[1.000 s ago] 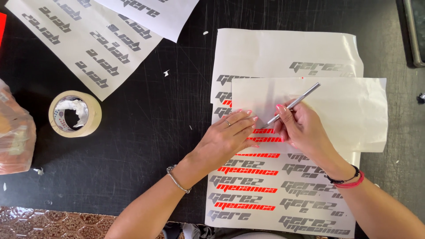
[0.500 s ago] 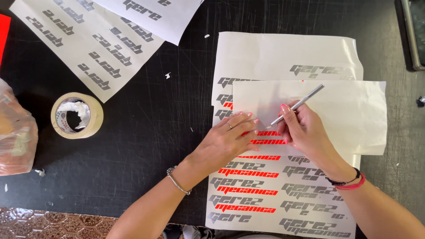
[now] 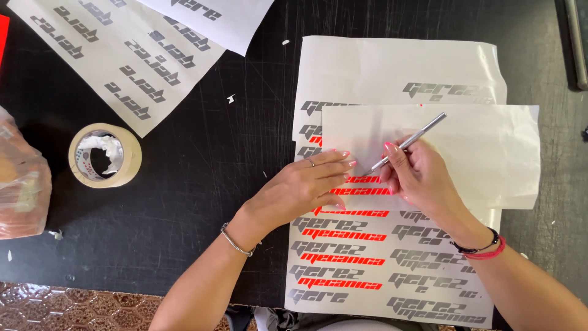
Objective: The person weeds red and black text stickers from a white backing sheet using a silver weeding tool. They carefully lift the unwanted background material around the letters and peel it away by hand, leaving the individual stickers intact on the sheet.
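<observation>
At the far left a crumpled clear bag [image 3: 21, 184] was seen at the edge of the black table [image 3: 184, 202], and just right of it lay a roll of tape [image 3: 105, 155]. Above these, sheets of grey lettering [image 3: 122, 61] were spread. The left hand [image 3: 300, 190] was laid flat, fingers stretched and close together, on the decal sheet [image 3: 392, 263] of grey and red lettering, pinning it down. A translucent sheet [image 3: 465, 153] was lying over the upper part of that sheet. A thin metal tool [image 3: 409, 142] was pinched in the right hand [image 3: 422, 181], thumb and fingers closed on it like a pen. Its long axis ran from upper right down to lower left, the tip lying just right of the left fingertips [image 3: 349, 163], between the two hands; the right hand was the nearer. Compared with half a second earlier, the tool's tip had been lowered slightly towards the left fingertips, while the left hand had hardly been moved.
</observation>
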